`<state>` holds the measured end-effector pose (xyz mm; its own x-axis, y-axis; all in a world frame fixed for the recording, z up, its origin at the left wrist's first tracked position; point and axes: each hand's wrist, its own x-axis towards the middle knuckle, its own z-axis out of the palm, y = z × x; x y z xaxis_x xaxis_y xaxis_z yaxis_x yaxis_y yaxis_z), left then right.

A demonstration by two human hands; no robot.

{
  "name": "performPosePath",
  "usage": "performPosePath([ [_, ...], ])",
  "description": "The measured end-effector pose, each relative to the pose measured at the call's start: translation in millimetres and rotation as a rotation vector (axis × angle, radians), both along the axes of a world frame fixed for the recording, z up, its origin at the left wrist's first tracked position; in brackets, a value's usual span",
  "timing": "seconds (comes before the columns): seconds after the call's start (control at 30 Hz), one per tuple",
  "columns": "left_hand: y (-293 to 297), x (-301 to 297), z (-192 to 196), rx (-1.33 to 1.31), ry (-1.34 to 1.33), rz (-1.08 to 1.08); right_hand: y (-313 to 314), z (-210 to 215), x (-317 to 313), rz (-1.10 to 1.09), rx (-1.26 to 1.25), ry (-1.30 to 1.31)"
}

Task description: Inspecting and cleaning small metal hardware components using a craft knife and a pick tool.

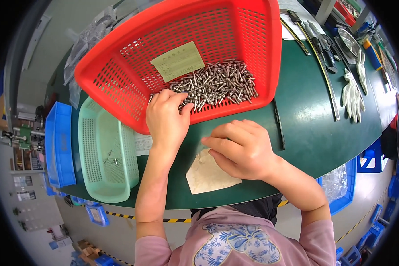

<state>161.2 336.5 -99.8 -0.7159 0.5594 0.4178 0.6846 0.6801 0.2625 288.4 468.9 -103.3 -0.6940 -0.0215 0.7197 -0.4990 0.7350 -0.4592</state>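
On the green desk (314,128), at 12 o'clock from the person, a red perforated basket (133,66) sits tilted toward them, holding a heap of small metal pins (219,84) in its near corner and a pale yellow slip (178,60) just behind the heap. Left hand (165,119) reaches over the basket's near rim, fingers curled down into the edge of the pins; whether the grip has closed on any pin cannot be told. Right hand (241,148) lies on the desk at 3 o'clock of the left, fingertips pressed together and touching a worn beige sheet (208,175). A mint-green basket (104,153) stands at 9 o'clock, a few pins inside. White gloves (352,95) lie well apart at 2 o'clock.
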Motion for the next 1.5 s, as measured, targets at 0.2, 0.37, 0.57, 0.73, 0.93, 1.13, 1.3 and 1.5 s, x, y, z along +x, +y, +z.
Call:
performPosePath([
  [0.2, 4.7, -1.2, -1.2, 0.066, -0.086, -0.084, 0.0, -0.3, -0.4, -0.013, 0.013, -0.011],
  [0.37, 4.6, -2.0, -0.9, -0.015, -0.040, -0.099, -0.6, 0.2, 0.0, -0.011, 0.025, -0.044],
  [0.57, 6.6, -8.1, 1.5, -0.039, -0.138, -0.067, -0.8, 0.0, 0.7, -0.016, 0.016, -0.047],
  [0.73, 9.4, -14.1, 2.3, -0.137, -0.001, -0.096, 3.3, -6.3, -4.4, -0.003, 0.000, 0.006],
  [0.93, 4.9, -14.7, 3.1, -0.103, -0.020, -0.073, 3.5, -8.9, -6.3, 0.005, -0.022, -0.009],
  [1.13, 3.3, -12.9, 3.6, -0.102, 0.067, -0.074, 3.7, -11.1, -7.8, 0.015, -0.032, -0.032],
  [1.3, 7.5, -3.2, 3.7, 0.096, -0.117, -0.079, 3.7, -9.4, -7.7, -0.006, -0.044, -0.065],
  [1.5, 35.1, -14.7, 3.4, 0.119, -0.026, -0.122, 4.0, -9.2, -7.2, 0.006, -0.042, -0.069],
])
